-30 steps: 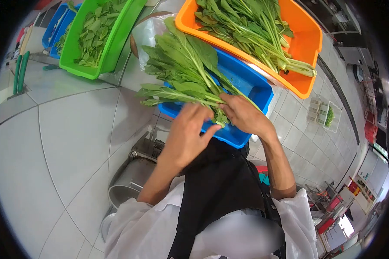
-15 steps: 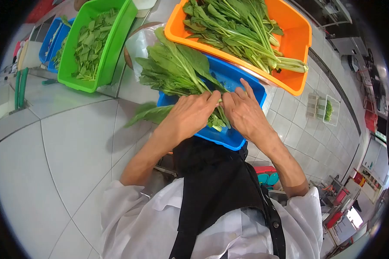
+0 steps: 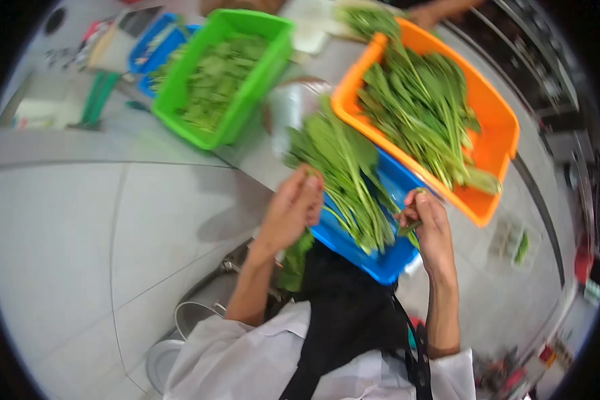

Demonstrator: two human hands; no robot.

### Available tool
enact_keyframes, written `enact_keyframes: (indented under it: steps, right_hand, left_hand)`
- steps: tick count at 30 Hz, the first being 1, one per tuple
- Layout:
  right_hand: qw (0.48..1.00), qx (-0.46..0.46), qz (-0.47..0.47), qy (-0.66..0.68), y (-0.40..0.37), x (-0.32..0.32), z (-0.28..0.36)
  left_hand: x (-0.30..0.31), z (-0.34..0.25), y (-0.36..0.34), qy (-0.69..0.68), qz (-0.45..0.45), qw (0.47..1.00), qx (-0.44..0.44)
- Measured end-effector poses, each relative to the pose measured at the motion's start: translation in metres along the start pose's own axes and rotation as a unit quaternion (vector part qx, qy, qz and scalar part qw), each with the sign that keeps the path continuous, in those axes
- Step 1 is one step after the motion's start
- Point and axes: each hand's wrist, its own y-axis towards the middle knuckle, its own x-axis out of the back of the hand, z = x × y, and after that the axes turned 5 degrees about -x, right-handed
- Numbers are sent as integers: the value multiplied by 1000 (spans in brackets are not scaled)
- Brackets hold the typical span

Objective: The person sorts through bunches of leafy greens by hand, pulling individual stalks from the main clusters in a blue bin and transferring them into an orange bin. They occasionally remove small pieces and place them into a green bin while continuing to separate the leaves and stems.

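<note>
My left hand (image 3: 292, 210) is closed around a leafy green (image 3: 296, 261), whose leaf hangs below the fist and whose stem end pokes out at the top. To the right, my right hand (image 3: 428, 223) is closed on a short green stem piece (image 3: 410, 229). Between the two hands, a bunch of leafy greens (image 3: 350, 183) lies across the blue basin (image 3: 387, 272), stems toward me and leaves past the far rim. Both hands are apart from that bunch or just over its edges; blur hides exact contact.
An orange basin (image 3: 497, 143) of long greens stands beyond the blue one. At left is a green basin (image 3: 273, 53) of cut leaves, with blue trays (image 3: 145, 57) behind. Another person's hand (image 3: 423, 16) is near more greens (image 3: 370, 21). A metal pot (image 3: 197, 313) sits below left.
My hands were together on a stem over the blue basin; now they are apart, each with a piece. The view has shifted, and another person's hand with greens has appeared at the top.
</note>
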Motion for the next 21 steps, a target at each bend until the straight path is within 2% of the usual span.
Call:
enact_keyframes:
  steps: [2, 4, 5, 6, 7, 8, 10, 11, 12, 13, 15, 16, 17, 19, 20, 21]
  right_hand:
    - [984, -8, 47, 169, 27, -34, 27]
    - [954, -14, 151, 258, 71, -82, 55]
    - [940, -9, 192, 283, 100, -116, 71]
    - [940, -21, 169, 296, 118, -160, 100]
    - [910, 6, 277, 309, 142, -200, 127]
    - [921, -32, 265, 285, 155, -234, 159]
    - [965, -52, 155, 207, 182, -278, 179]
    - [964, -55, 155, 210, 176, -276, 171]
    - [972, 74, 198, 97, 167, -268, 152]
    - [951, 201, 234, -24, 158, -256, 131]
    - [932, 213, 258, -139, 129, -217, 75]
    - [924, 256, 253, -128, 105, -192, 39]
    - [935, 157, 286, -142, 75, -162, 27]
    - [856, 396, 214, -254, 52, -122, -4]
    - [865, 378, 204, -259, 44, -101, -9]
    - [923, 194, 262, -206, 29, -82, 1]
  left_hand:
    - [5, -5, -11, -23, -18, 999, -33]
    - [12, 0, -22, -113, -41, 990, -74]
    - [12, 0, -31, -106, -41, 990, -86]
    - [10, 1, -37, -146, -96, 981, -85]
    - [10, 0, -39, -184, -146, 968, -86]
    - [11, -1, -39, -176, -139, 970, -96]
    - [11, 4, -46, -245, -205, 940, -116]
    - [12, 0, -51, -238, -205, 940, -131]
    - [16, -1, -53, -236, -206, 941, -126]
    - [19, 0, -51, -233, -213, 937, -149]
    - [22, 1, -41, -238, -220, 932, -163]
    - [22, -1, -33, -255, -220, 921, -196]
    - [21, -2, -24, -272, -220, 908, -228]
    - [12, -3, 1, -277, -213, 907, -237]
    - [5, 0, 11, -276, -207, 905, -249]
    - [-2, 4, 21, -282, -201, 910, -228]
